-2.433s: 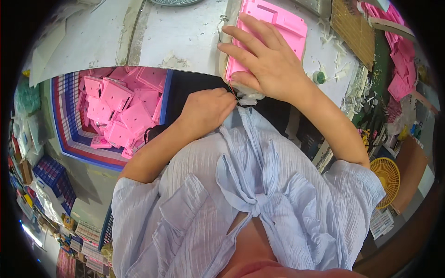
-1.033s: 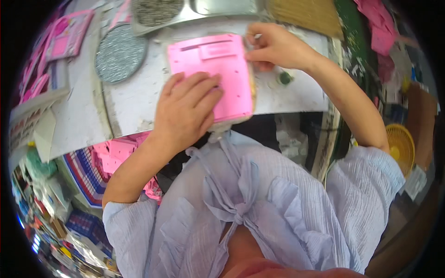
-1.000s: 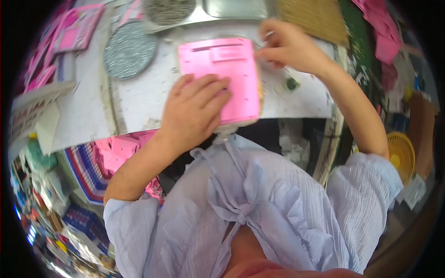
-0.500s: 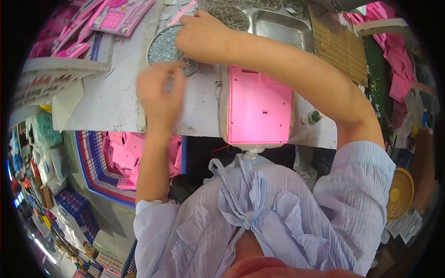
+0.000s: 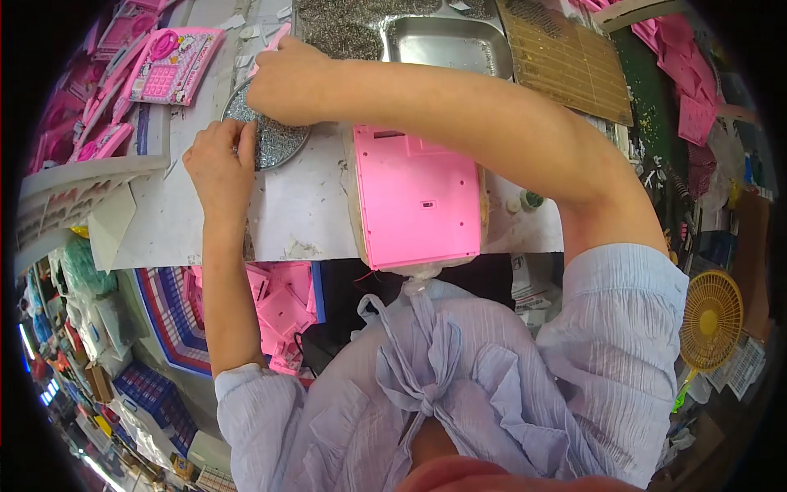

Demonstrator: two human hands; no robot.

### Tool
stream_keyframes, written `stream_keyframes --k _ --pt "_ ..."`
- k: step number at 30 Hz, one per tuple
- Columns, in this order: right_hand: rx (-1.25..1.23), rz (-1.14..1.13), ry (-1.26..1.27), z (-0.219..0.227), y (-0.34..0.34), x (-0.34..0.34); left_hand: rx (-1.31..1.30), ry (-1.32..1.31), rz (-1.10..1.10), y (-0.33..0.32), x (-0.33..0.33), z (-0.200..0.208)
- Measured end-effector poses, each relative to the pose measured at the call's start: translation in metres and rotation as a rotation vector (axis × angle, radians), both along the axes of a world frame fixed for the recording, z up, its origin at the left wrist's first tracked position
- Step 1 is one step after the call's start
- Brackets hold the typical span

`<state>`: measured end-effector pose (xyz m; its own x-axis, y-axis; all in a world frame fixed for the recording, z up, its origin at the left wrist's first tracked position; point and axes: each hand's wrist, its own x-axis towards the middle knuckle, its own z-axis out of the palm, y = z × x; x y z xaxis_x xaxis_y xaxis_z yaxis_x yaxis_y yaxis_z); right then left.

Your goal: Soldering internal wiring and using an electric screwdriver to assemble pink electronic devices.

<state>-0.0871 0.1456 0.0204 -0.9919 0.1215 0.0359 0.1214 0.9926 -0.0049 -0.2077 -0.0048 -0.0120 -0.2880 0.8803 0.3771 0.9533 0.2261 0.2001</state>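
A round dish (image 5: 283, 148) filled with small silvery metal pieces, too fine to name surely, lies on the worktable. My right hand (image 5: 288, 82) reaches across to the left over the dish's far part, its fingers curled and their tips hidden. A thin pink strip (image 5: 277, 38) shows just beyond its knuckles. By the dish's left rim is my left hand (image 5: 220, 168), back upward, fingers bent and thumb alongside; anything inside is hidden. In front of me a flat pink plastic housing (image 5: 422, 205) with small holes rests on a plastic-wrapped pad, touched by neither hand.
A metal tray (image 5: 447, 45) with compartments holds more small pieces at the back, beside a slatted brown board (image 5: 566, 61). Pink toy panels (image 5: 176, 66) fill a white crate (image 5: 90, 184) at the left. Below the table edge stands a blue-and-red basket (image 5: 176, 328) of pink parts.
My view has shifted, so the table sits further left and lower. My right hand has moved left over the dish; my left hand has shifted left to its rim. The pink housing stays on its pad.
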Motion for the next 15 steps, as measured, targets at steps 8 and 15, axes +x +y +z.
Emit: stream_keyframes --k 8,15 --pt "-0.464 -0.230 0.457 0.036 0.026 0.087 -0.099 -0.242 0.010 -0.001 -0.001 -0.005" --pt "-1.208 -0.663 0.514 0.028 0.018 0.250 -0.083 -0.814 -0.343 -0.010 0.088 0.019"
